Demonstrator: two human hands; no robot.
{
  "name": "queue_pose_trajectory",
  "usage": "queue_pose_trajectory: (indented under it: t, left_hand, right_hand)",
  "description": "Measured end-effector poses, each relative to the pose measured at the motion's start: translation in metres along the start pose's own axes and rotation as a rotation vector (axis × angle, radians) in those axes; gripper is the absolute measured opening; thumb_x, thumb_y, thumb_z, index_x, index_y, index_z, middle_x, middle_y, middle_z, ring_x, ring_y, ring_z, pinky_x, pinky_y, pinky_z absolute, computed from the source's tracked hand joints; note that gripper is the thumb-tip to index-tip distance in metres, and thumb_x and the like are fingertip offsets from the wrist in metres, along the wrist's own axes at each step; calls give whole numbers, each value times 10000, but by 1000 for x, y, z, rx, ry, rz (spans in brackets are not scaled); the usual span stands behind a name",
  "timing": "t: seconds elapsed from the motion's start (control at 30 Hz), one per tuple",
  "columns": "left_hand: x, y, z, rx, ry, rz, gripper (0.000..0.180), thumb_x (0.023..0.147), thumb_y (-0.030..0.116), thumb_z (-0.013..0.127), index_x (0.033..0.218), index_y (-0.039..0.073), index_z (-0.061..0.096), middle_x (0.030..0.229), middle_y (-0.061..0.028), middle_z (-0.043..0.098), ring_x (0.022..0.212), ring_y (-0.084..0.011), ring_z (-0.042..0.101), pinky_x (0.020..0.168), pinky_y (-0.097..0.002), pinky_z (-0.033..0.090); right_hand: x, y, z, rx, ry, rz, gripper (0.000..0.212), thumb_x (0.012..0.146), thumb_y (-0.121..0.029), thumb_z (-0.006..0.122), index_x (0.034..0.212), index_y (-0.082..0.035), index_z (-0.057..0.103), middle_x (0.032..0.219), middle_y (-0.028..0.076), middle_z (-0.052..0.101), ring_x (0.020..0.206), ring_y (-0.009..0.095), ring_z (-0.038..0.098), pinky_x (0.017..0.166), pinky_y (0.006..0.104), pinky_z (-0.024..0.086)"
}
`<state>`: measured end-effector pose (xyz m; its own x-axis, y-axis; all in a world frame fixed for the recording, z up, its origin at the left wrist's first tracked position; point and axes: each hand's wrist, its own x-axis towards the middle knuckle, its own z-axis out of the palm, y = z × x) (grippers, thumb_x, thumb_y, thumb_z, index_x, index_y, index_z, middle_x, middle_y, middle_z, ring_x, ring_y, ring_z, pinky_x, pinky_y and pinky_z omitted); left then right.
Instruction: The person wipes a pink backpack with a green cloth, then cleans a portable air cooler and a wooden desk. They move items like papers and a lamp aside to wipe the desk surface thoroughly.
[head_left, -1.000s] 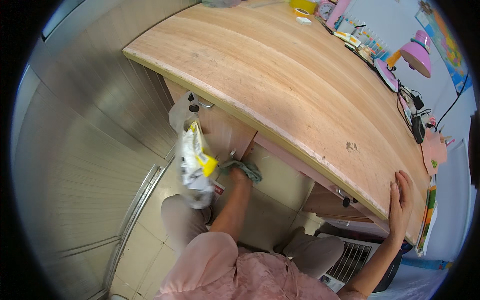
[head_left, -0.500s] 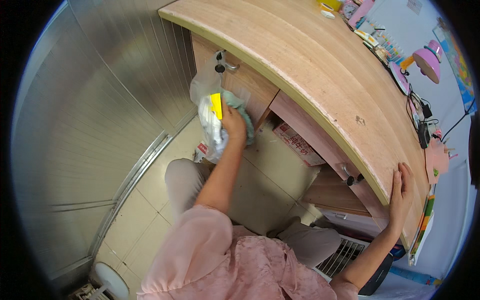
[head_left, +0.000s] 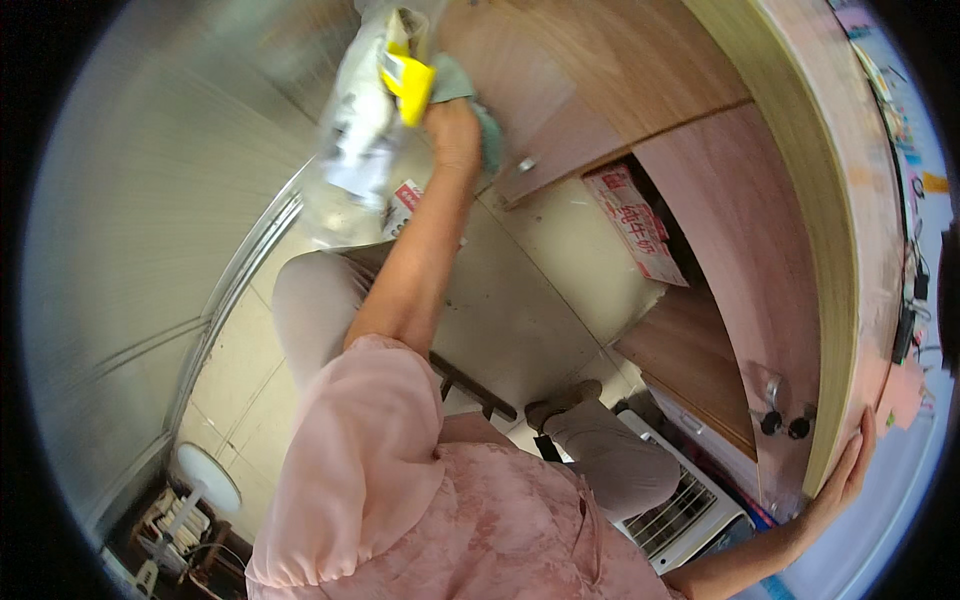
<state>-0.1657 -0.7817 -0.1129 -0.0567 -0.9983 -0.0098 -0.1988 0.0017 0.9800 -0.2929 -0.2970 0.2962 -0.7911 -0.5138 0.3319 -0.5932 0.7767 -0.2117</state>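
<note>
My left hand [head_left: 454, 130] reaches far forward, its fingers closed on a green cloth [head_left: 487, 135] beside the wooden cabinet door. Just left of the hand is a clear plastic bag [head_left: 355, 165] with white and yellow items inside. A bright yellow packet [head_left: 408, 85] shows near its top, close to my fingers; whether they touch it I cannot make out. My right hand [head_left: 846, 468] rests with straight fingers on the edge of the wooden desk [head_left: 835, 250], holding nothing.
A metal wall panel [head_left: 170, 230] stands on the left. Under the desk lies a red and white carton [head_left: 635, 222]. A smaller red and white box [head_left: 405, 200] sits on the tiled floor by my knee. A white slatted rack [head_left: 675, 515] is near my right leg, keys [head_left: 785, 425] hang from a drawer.
My view has tilted down and left, and I lean further in. The left hand with the cloth now shows higher up in the picture. My right hand stays at the desk edge.
</note>
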Motion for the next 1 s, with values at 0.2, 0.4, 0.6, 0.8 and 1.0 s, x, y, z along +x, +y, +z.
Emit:
queue_pose_trajectory:
  t: [0.2, 0.4, 0.6, 0.8, 1.0]
  left_hand:
    - [-10, -29, 25, 39, 221, -74, 367, 967, 265, 401, 1218, 25, 519, 1165, -164, 559, 1005, -307, 567, 883, -408, 446]
    - [-46, 13, 35, -764, 77, -844, 464, 984, 360, 373, 1317, 47, 449, 1250, -100, 541, 1048, -243, 576, 872, -428, 466]
    - [-120, 43, 13, -827, 122, -924, 448, 991, 323, 416, 1364, 74, 428, 1215, -78, 535, 1018, -208, 544, 845, -345, 461]
    - [-165, 198, -16, -900, -35, -323, 370, 1004, 125, 396, 1329, -45, 438, 1298, -125, 502, 1170, -224, 489, 1012, -320, 354]
    - [-177, 240, -50, -680, -128, 358, 485, 984, 133, 444, 1412, -54, 310, 1462, -232, 312, 1351, -328, 311, 1115, -357, 230]
  right_hand:
    - [5, -8, 1, -19, -27, -13, 424, 1023, -258, 382, 1315, 25, 504, 1353, 129, 513, 1275, 218, 436, 1093, 328, 279]
    - [0, 1, 1, 33, -1, 12, 427, 1024, -261, 389, 1305, 40, 502, 1346, 141, 508, 1272, 231, 439, 1093, 334, 290]
    - [-1, -25, -1, -43, -28, -23, 394, 1018, -235, 409, 1271, 44, 524, 1333, 156, 508, 1259, 251, 448, 1080, 332, 300]
    - [0, -30, -7, -78, -26, 6, 362, 1001, -212, 436, 1246, 31, 547, 1334, 181, 503, 1246, 272, 467, 1059, 349, 328]
    - [-3, -13, 3, 135, 55, -20, 323, 976, -168, 504, 1207, 47, 571, 1309, 182, 518, 1217, 269, 492, 1032, 344, 358]
